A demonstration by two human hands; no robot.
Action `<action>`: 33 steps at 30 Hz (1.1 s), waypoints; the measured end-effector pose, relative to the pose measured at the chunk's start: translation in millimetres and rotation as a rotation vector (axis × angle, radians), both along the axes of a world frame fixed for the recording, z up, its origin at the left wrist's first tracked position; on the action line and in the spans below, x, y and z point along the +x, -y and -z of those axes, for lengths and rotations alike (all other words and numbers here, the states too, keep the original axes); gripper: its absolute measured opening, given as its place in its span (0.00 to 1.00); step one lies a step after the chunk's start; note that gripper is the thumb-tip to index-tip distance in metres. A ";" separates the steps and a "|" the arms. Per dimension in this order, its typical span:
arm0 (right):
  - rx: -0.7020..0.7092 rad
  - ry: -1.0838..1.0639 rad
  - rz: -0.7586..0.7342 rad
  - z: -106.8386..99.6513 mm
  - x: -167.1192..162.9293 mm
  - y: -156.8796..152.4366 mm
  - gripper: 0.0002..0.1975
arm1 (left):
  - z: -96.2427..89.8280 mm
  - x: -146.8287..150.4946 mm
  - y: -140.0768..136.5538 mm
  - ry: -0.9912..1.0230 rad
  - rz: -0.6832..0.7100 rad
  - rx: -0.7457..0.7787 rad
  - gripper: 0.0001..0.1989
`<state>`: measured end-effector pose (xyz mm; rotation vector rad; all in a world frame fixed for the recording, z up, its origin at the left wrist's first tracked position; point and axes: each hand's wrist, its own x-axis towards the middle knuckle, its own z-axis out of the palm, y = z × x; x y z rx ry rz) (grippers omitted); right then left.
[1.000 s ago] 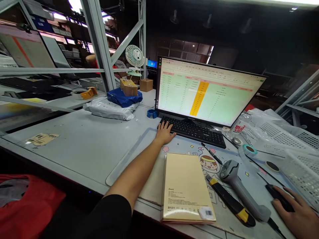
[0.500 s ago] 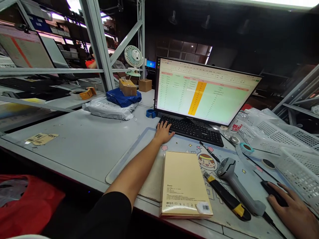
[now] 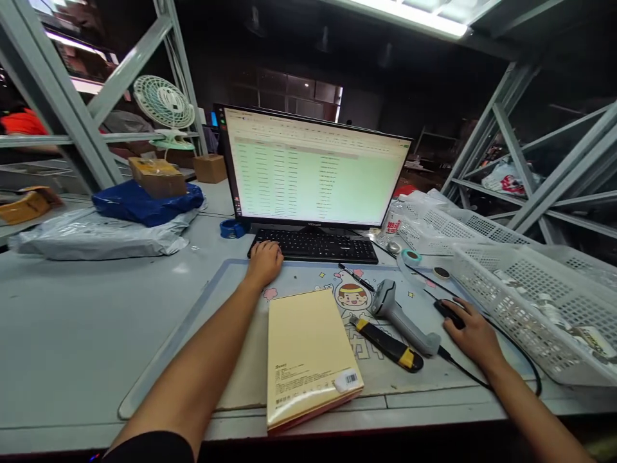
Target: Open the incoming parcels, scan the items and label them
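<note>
Two hands are in view: the left hand (image 3: 264, 262) with its fingers on one keyboard (image 3: 315, 245), the right hand (image 3: 473, 333) with its fingers over one mouse (image 3: 448, 312). Between them lie one yellow box (image 3: 306, 352), one barcode scanner (image 3: 401, 317), one utility knife (image 3: 388, 343) and one pen (image 3: 355, 278). Beyond the fingers stand one monitor (image 3: 313, 170) and one fan (image 3: 162, 109). Right of the mouse sit two white baskets (image 3: 525, 302).

Mouse (image 3: 447, 311) mostly hidden under right hand (image 3: 470, 331); monitor (image 3: 313, 168) text too small to read; basket (image 3: 530, 289) cut off at right.
</note>
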<state>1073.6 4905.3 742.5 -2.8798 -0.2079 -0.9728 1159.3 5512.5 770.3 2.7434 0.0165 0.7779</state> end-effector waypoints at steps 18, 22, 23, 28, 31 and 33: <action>0.138 -0.057 0.003 11.5 17.4 7.3 0.31 | 3.3 1.3 -5.5 0.058 -0.005 -0.004 0.16; 0.154 -0.068 -0.003 11.7 18.2 7.8 0.31 | 3.9 0.5 -7.0 0.055 -0.012 -0.018 0.14; 0.158 -0.073 -0.005 11.7 18.4 7.9 0.31 | 4.0 0.3 -7.1 0.057 -0.015 -0.022 0.14; 0.170 -0.070 -0.029 11.5 18.2 7.9 0.31 | 3.8 -1.7 -6.8 0.057 -0.012 -0.026 0.10; 0.172 -0.073 -0.040 12.3 18.5 8.2 0.30 | 3.2 -3.1 -6.2 0.049 -0.008 -0.025 0.09; 0.169 -0.072 -0.041 13.8 19.6 9.3 0.29 | 2.8 -3.8 -6.1 0.043 -0.006 -0.025 0.08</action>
